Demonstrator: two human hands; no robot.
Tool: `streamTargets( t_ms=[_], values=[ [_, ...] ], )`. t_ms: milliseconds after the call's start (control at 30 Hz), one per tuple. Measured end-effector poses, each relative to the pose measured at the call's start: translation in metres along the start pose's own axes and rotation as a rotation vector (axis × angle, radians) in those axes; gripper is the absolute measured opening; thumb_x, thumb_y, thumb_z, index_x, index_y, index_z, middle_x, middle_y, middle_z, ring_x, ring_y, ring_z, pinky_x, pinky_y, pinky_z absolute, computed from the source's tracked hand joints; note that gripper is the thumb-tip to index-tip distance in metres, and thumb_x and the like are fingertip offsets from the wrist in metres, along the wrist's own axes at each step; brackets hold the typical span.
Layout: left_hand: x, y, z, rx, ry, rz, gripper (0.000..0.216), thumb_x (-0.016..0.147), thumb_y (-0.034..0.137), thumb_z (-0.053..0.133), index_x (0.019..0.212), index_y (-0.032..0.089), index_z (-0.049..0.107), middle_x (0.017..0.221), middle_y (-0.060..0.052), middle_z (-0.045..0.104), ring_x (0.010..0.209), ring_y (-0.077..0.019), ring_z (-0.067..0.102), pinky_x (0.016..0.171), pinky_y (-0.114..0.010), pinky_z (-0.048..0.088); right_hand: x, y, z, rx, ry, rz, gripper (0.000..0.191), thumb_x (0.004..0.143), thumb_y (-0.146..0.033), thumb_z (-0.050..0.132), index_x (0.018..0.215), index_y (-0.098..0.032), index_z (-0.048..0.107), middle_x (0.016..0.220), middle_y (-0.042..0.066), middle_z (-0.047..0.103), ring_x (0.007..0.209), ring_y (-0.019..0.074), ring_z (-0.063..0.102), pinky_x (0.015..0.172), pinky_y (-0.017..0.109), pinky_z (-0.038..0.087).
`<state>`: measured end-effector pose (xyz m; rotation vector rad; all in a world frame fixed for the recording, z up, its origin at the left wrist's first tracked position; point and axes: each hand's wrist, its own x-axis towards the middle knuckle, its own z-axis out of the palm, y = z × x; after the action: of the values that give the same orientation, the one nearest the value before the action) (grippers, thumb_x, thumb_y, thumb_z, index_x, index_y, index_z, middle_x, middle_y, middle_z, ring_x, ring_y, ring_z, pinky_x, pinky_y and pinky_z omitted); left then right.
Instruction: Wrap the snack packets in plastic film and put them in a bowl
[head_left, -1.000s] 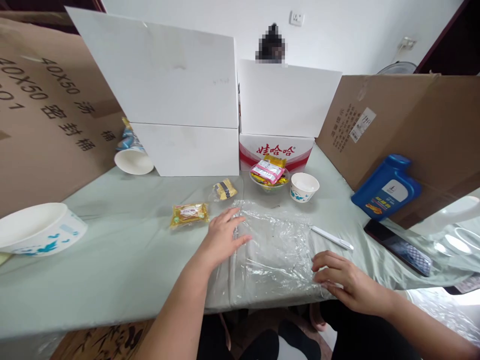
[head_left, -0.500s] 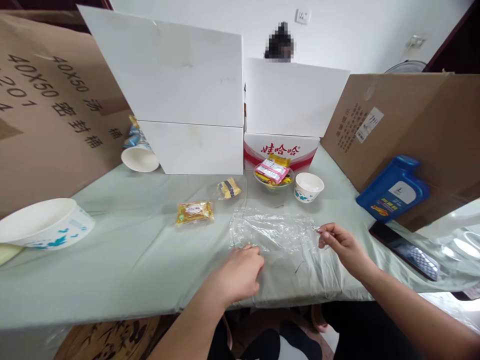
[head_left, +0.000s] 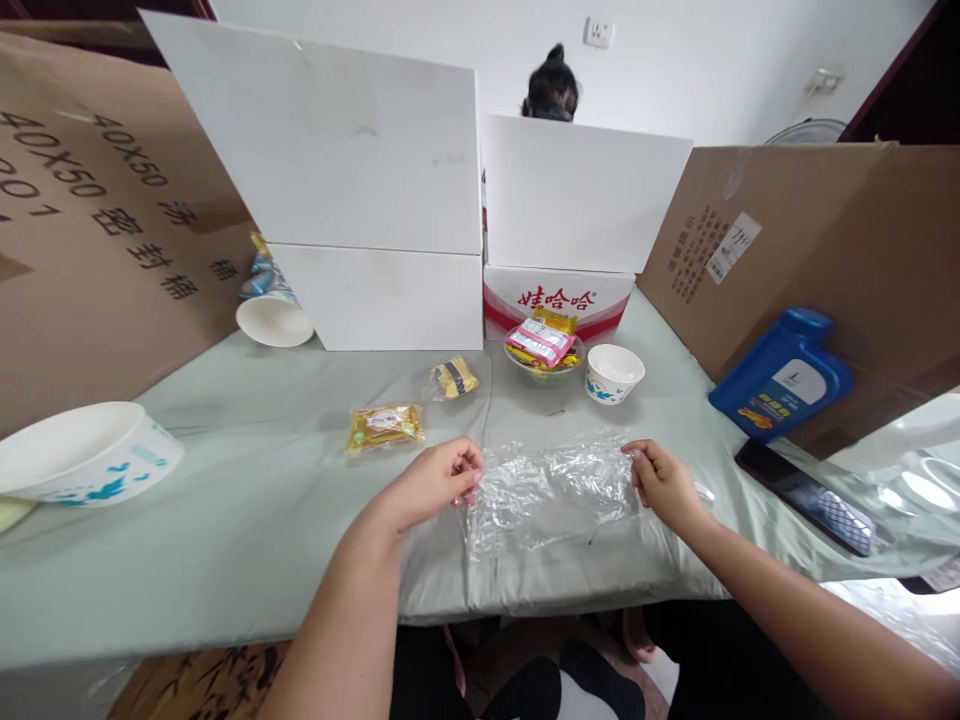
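A crinkled clear plastic bag (head_left: pixel 551 495) spans the space between my hands, above the table's front part. My left hand (head_left: pixel 439 475) pinches its left edge, fingers closed. At the opposite edge, my right hand (head_left: pixel 660 480) is closed on the plastic too. Beyond my left hand lie a gold packaged snack (head_left: pixel 385 425) and a smaller yellow snack packet (head_left: pixel 452 378). Behind the bag stand a clear bowl (head_left: pixel 541 374) heaped with packets and a white paper cup (head_left: pixel 614 374) with blue print.
White boxes (head_left: pixel 390 200) line the back, with a person's head (head_left: pixel 553 85) above them. Cardboard boxes (head_left: pixel 817 220) flank both sides. A blue bottle (head_left: pixel 784 375) leans at right near a phone (head_left: pixel 808 500). A large paper bowl (head_left: pixel 97 455) lies tilted at left.
My left hand has come up from the table and now grips the bag's left edge. The bag is lifted and spread closer to me. My right hand stays nearly in place.
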<state>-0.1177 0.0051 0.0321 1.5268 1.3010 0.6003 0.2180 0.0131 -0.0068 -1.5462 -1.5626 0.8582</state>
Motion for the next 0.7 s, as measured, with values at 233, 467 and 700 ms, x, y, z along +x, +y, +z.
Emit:
streamTargets(
  t_ms=[233, 467, 700],
  values=[
    [0.022, -0.006, 0.017, 0.463, 0.294, -0.104, 0.009, 0.083, 0.017, 0.045, 0.079, 0.022, 0.051, 0.066, 0.003, 0.064, 0.059, -0.0143, 0.065, 0.057, -0.024, 0.041, 0.012, 0.012, -0.001, -0.414, 0.063, -0.029, 0.03, 0.093, -0.043, 0.035, 0.103, -0.024, 0.056, 0.068, 0.0, 0.066, 0.055, 0.0195, 0.061, 0.055, 0.03, 0.045],
    [0.028, -0.003, 0.024, 0.661, 0.363, -0.158, 0.012, 0.087, 0.02, 0.046, 0.085, 0.022, 0.057, 0.08, -0.005, 0.07, 0.077, -0.0219, 0.066, 0.063, -0.028, 0.04, 0.032, 0.003, 0.0, -0.806, 0.03, -0.017, 0.031, 0.099, -0.034, 0.028, 0.108, -0.022, 0.055, 0.085, 0.007, 0.072, 0.075, 0.0226, 0.067, 0.065, 0.029, 0.042],
    [0.027, -0.001, 0.019, 0.789, 0.508, -0.251, 0.018, 0.089, 0.03, 0.049, 0.101, 0.021, 0.059, 0.098, -0.011, 0.069, 0.091, -0.0287, 0.065, 0.069, -0.034, 0.045, 0.042, 0.002, 0.007, -0.96, -0.028, 0.019, 0.031, 0.101, -0.034, 0.027, 0.109, -0.02, 0.054, 0.089, 0.011, 0.072, 0.078, 0.0248, 0.068, 0.065, 0.031, 0.041]
  ],
)
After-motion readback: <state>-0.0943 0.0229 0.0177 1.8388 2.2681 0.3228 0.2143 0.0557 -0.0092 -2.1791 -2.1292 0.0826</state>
